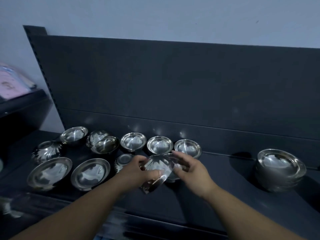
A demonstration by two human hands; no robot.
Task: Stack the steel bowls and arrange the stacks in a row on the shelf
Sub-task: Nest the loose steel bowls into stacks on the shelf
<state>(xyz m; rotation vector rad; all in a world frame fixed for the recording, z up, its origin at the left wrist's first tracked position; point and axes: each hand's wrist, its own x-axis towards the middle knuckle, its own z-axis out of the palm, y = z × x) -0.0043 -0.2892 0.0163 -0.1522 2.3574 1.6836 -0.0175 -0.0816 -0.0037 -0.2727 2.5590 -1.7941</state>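
Observation:
A tilted steel bowl (158,168) is above the dark shelf (230,187), its outside facing me. My left hand (136,172) grips it from the left, thumb on its wall. My right hand (189,168) has its fingers curled around a second bowl (174,161) just behind the first. Several loose bowls lie along the shelf: three upright small ones (160,144) at the back, two wide ones (90,173) at the front left, and upturned ones (46,151) at the far left. A stack of wide bowls (280,168) stands at the right.
A dark back panel (173,80) rises behind the shelf. At the left a lower black ledge (20,104) carries pink and white packets (10,82). Bare shelf lies between my hands and the stack on the right.

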